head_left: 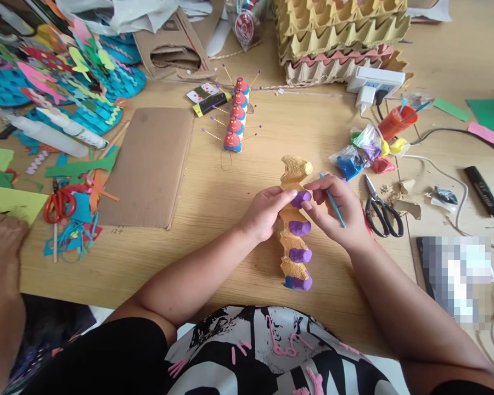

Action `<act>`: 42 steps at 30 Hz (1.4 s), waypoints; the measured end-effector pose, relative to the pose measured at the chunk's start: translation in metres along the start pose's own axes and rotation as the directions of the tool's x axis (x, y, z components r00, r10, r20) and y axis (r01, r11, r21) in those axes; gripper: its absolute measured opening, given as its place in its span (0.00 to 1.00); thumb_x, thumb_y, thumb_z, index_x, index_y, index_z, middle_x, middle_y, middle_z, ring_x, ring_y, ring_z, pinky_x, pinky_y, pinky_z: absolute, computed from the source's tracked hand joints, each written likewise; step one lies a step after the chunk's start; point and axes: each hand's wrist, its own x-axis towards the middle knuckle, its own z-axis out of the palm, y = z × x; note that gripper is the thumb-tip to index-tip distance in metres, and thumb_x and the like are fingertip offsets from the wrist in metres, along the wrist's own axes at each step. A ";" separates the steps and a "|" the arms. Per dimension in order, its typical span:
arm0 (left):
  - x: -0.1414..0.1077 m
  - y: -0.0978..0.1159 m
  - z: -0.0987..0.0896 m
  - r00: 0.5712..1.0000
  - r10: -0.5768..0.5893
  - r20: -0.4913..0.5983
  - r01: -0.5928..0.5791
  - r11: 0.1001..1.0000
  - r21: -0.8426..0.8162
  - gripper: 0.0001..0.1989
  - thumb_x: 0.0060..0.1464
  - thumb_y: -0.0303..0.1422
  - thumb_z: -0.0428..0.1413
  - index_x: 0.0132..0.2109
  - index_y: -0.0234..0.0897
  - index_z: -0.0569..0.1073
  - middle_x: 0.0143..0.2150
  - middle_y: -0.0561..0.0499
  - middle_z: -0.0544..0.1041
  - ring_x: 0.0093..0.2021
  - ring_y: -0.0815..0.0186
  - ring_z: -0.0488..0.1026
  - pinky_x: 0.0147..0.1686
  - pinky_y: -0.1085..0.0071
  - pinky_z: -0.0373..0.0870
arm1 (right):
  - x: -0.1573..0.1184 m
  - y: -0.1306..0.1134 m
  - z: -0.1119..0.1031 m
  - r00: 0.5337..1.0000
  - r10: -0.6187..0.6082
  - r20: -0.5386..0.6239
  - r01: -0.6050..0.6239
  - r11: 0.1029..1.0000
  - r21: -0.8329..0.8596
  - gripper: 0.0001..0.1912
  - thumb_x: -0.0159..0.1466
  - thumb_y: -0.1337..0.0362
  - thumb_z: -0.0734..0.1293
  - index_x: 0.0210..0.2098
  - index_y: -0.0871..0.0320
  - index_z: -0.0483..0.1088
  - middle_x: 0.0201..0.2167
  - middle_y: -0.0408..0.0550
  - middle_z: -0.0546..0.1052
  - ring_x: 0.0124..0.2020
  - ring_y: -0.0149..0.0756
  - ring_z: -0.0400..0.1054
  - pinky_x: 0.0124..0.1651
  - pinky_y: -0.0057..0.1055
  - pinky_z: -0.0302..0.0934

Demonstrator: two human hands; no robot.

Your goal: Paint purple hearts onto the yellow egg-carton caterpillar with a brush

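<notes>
A strip cut from an egg carton (293,269) lies lengthwise before me, yellowish, with purple clay (299,227) covering several of its bumps and a bit of blue at the near end. My left hand (264,214) grips the strip's left side, its thumb on a purple bump near the far end. In my right hand (340,211) a thin blue modelling tool (333,204) is held between the fingers. Thumb and fingertips of that hand also touch the same purple bump from the right. The strip's farthest bump is bare.
A finished red-and-blue caterpillar (237,112) with pins stands ahead. Cardboard (148,164) lies left; black scissors (382,211), bagged clay (349,162) and an orange cup (397,122) are right. Egg trays (341,38) are stacked behind. Another person's hand (2,241) rests far left.
</notes>
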 end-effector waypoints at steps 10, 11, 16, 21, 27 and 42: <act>-0.003 0.004 0.003 0.997 -0.048 0.062 0.047 0.999 0.021 0.25 0.52 0.53 0.79 0.42 0.36 0.86 0.38 0.47 0.87 0.38 0.62 0.85 0.40 0.67 0.79 | 0.002 -0.001 -0.003 0.999 -0.042 0.012 0.043 0.996 -0.082 0.19 0.68 0.44 0.83 0.43 0.48 0.78 0.32 0.44 0.78 0.32 0.40 0.69 0.39 0.43 0.69; -0.003 0.004 0.002 0.996 -0.053 0.067 0.052 0.999 0.015 0.25 0.51 0.52 0.79 0.43 0.37 0.86 0.38 0.47 0.87 0.38 0.62 0.85 0.39 0.67 0.79 | 0.002 -0.002 -0.003 0.999 -0.049 0.021 0.050 0.995 -0.087 0.19 0.68 0.45 0.83 0.42 0.48 0.77 0.32 0.44 0.78 0.32 0.40 0.69 0.38 0.42 0.69; -0.001 0.003 0.001 0.993 -0.085 0.079 0.087 0.996 -0.017 0.26 0.48 0.50 0.81 0.43 0.37 0.86 0.40 0.49 0.87 0.37 0.66 0.82 0.39 0.69 0.78 | 0.002 -0.004 -0.003 0.992 -0.109 0.063 0.116 0.987 -0.111 0.14 0.72 0.52 0.81 0.42 0.50 0.76 0.33 0.44 0.78 0.32 0.38 0.70 0.38 0.40 0.68; 0.000 0.004 0.000 0.989 -0.092 0.115 0.096 0.995 -0.029 0.25 0.47 0.49 0.82 0.41 0.36 0.85 0.38 0.49 0.85 0.37 0.66 0.81 0.39 0.69 0.77 | 0.000 -0.004 -0.001 0.991 -0.103 0.091 0.116 0.981 -0.156 0.09 0.74 0.57 0.78 0.43 0.50 0.76 0.34 0.45 0.78 0.33 0.39 0.71 0.38 0.41 0.68; 0.000 0.006 -0.001 0.987 -0.109 0.119 0.113 0.993 -0.024 0.26 0.50 0.52 0.81 0.45 0.37 0.86 0.40 0.48 0.87 0.38 0.65 0.83 0.40 0.69 0.78 | -0.001 0.001 0.000 0.996 -0.085 0.038 0.089 0.989 -0.117 0.10 0.73 0.56 0.80 0.45 0.49 0.76 0.33 0.43 0.77 0.33 0.39 0.70 0.37 0.41 0.66; 0.001 -0.002 0.000 0.998 0.034 0.048 -0.038 0.995 0.089 0.28 0.47 0.57 0.81 0.37 0.38 0.85 0.36 0.49 0.88 0.37 0.67 0.83 0.43 0.70 0.78 | -0.004 0.011 0.001 0.996 0.040 -0.081 -0.038 0.999 0.025 0.20 0.70 0.40 0.81 0.46 0.46 0.77 0.33 0.44 0.74 0.34 0.40 0.69 0.38 0.41 0.68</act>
